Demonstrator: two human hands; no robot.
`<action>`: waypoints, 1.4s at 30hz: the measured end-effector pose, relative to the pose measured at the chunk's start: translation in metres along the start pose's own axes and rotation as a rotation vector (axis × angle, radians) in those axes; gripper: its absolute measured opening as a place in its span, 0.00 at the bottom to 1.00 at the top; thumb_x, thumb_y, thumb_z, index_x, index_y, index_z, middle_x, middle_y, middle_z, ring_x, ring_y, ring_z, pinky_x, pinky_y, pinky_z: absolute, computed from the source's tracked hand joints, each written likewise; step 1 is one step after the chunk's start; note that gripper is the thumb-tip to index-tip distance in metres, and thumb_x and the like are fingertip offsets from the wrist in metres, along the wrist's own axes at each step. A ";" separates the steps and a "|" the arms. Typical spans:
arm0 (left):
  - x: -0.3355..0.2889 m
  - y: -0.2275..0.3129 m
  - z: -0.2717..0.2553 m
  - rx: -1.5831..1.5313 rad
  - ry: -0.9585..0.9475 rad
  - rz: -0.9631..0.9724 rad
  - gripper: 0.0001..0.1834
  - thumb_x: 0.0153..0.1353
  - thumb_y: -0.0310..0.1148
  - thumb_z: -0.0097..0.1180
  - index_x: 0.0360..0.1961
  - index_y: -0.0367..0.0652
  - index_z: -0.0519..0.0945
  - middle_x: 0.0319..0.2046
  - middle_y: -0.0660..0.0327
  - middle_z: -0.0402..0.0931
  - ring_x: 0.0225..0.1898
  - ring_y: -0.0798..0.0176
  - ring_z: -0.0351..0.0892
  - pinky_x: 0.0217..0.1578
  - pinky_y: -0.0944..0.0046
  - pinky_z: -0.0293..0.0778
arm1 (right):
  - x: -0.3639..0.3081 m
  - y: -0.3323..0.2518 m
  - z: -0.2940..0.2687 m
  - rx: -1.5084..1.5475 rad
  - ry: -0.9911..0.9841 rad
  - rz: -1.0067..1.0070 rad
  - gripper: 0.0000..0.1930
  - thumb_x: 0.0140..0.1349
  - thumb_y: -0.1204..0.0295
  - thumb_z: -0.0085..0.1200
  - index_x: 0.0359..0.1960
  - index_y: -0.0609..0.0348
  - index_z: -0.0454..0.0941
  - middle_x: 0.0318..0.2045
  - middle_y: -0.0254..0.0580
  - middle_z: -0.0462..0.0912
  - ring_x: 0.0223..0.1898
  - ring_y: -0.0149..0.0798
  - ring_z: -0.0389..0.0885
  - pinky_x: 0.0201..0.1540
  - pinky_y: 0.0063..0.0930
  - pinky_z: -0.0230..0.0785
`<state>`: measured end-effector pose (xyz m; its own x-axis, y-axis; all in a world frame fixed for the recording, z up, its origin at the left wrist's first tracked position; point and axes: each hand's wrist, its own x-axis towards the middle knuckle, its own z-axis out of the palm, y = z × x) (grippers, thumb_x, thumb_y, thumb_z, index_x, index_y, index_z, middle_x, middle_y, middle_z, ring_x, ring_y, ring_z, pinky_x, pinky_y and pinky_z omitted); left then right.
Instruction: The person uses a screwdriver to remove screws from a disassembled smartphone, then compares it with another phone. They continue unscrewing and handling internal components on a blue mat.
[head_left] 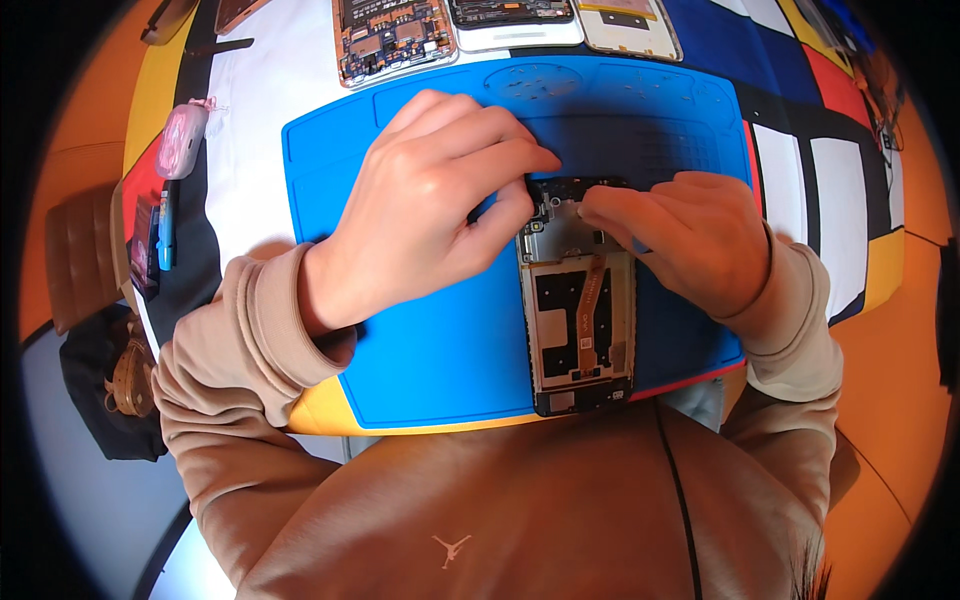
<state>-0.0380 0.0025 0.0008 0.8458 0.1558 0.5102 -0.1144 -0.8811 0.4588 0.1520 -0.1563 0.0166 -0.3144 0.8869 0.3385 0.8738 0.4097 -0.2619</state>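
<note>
One opened phone (553,325) lies toward four to five o'clock from the centre of a blue mat (430,370), its long axis running almost from twelve to six. Its six-o'clock end reaches the mat's near edge, leaving little margin there. A silver plate (556,243) fills part of its upper half; an orange-brown ribbon cable (587,320) runs down below. The left hand (440,195), at ten to eleven o'clock from the phone, has curled fingers, its tips at the upper left corner; whether this grip touches or holds anything cannot be told. The right hand (690,235), at two o'clock, has thumb and forefinger drawn close together over the phone's upper half; any small part within this grip is hidden. A broad stretch of mat, from seven to eight o'clock, gives side room between left wrist and phone. Three opened devices (395,45) line the surface (250,130) past the mat's far edge, from eleven to one; a pink case (180,142) lies between nine and ten.
</note>
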 end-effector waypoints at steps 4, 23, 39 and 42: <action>-0.002 0.001 -0.001 -0.014 -0.013 -0.015 0.15 0.47 0.17 0.57 0.37 0.40 0.86 0.34 0.58 0.82 0.35 0.58 0.77 0.40 0.62 0.70 | 0.002 -0.004 -0.002 -0.123 -0.059 -0.061 0.18 0.53 0.75 0.60 0.48 0.55 0.78 0.20 0.29 0.73 0.20 0.33 0.74 0.23 0.27 0.64; -0.004 -0.001 0.004 -0.017 0.035 -0.007 0.14 0.46 0.18 0.58 0.35 0.43 0.85 0.33 0.62 0.80 0.35 0.58 0.75 0.39 0.60 0.70 | 0.002 -0.011 -0.003 -0.257 -0.039 -0.110 0.19 0.49 0.76 0.59 0.46 0.58 0.82 0.22 0.27 0.72 0.19 0.28 0.69 0.22 0.23 0.59; -0.001 0.001 0.003 0.026 0.006 -0.011 0.09 0.49 0.23 0.60 0.33 0.41 0.84 0.33 0.63 0.78 0.35 0.58 0.74 0.40 0.61 0.70 | 0.002 -0.029 -0.003 -0.463 -0.017 -0.220 0.10 0.59 0.78 0.58 0.42 0.67 0.82 0.18 0.28 0.63 0.17 0.26 0.61 0.20 0.23 0.50; -0.001 0.002 0.003 0.046 -0.005 0.006 0.09 0.48 0.22 0.60 0.34 0.41 0.84 0.32 0.63 0.77 0.34 0.59 0.74 0.40 0.61 0.70 | 0.001 -0.031 0.001 -0.477 -0.034 -0.198 0.10 0.59 0.78 0.57 0.41 0.68 0.82 0.18 0.29 0.66 0.18 0.26 0.63 0.21 0.23 0.51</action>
<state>-0.0370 -0.0006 -0.0011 0.8478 0.1484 0.5092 -0.0954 -0.9017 0.4217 0.1241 -0.1682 0.0236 -0.4956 0.8121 0.3080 0.8659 0.4344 0.2479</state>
